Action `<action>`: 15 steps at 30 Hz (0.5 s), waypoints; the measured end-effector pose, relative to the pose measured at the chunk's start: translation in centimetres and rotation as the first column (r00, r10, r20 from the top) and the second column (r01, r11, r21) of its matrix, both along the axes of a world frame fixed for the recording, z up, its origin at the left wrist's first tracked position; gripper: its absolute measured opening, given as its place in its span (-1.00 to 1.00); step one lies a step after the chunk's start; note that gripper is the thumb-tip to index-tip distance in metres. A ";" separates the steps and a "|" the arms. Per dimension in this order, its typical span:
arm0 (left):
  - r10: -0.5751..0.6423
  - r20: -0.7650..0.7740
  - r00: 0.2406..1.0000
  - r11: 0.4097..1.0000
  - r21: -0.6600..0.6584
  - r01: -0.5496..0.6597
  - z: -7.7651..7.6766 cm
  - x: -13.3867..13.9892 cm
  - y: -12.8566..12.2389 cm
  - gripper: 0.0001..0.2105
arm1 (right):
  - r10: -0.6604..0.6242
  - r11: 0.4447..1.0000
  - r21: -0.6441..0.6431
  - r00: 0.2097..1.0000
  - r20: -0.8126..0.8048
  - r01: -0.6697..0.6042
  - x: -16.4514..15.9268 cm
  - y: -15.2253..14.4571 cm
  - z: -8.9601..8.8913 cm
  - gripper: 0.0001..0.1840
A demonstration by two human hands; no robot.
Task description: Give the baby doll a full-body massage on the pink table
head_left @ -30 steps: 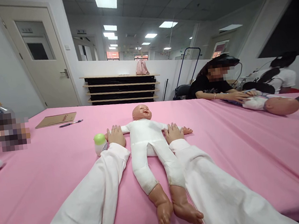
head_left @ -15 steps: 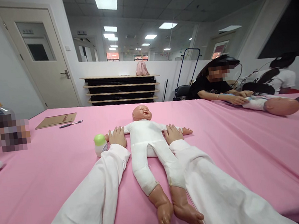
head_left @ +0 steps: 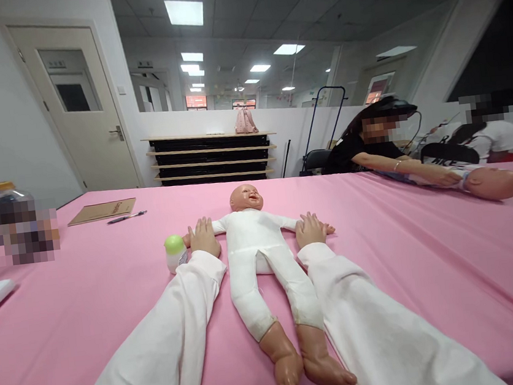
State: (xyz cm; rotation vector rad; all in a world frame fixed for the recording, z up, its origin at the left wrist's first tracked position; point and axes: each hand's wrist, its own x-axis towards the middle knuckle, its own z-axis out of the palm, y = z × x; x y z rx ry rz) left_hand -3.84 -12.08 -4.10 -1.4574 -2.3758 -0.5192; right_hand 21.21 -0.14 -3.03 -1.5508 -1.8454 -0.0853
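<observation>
Pink cloth covers the whole table (head_left: 92, 335), and right in the middle of it a baby doll (head_left: 255, 242) in a white cloth body lies flat on its back, head pointing away from me, arms thrown out to both sides, bare plastic feet closest to the camera. From my feed I see both hands down on the doll's outstretched arms: the left hand (head_left: 204, 238) lies flat over the arm on that side, fingers extended and loose, not gripping anything; the right hand (head_left: 309, 229) sits on the other arm near its little hand, fingers relaxed and slightly spread, again no clench. My read is the palms pin the arms out so the doll stays square and flat. White sleeves run back toward me on either side of the legs.

Just left of the left hand stands a small white bottle with a green cap (head_left: 175, 253), upright, near but not touching as far as I can tell. Farther back left lie a brown notebook (head_left: 102, 211) and a pen (head_left: 126, 218). Across the table on the right, another person (head_left: 367, 149) reaches toward a second doll (head_left: 491, 183)
</observation>
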 end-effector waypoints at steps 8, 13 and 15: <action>-0.109 0.005 0.994 0.994 -0.028 0.109 -0.4 0.1 0.4 -0.52 | 0.807 0.589 -0.040 0.591 -0.029 -0.807 -0.3 -7.2 2.1 -0.50; -0.100 0.018 0.995 0.995 -0.020 0.100 -0.6 0.1 0.7 -0.52 | 0.925 0.378 -0.216 0.356 0.134 -0.900 2.2 -12.5 1.2 -0.59; -0.095 0.022 0.995 0.995 -0.027 0.095 -0.6 0.1 0.8 -0.52 | 0.945 0.326 -0.227 0.308 0.109 -0.918 3.3 -13.9 1.3 -0.61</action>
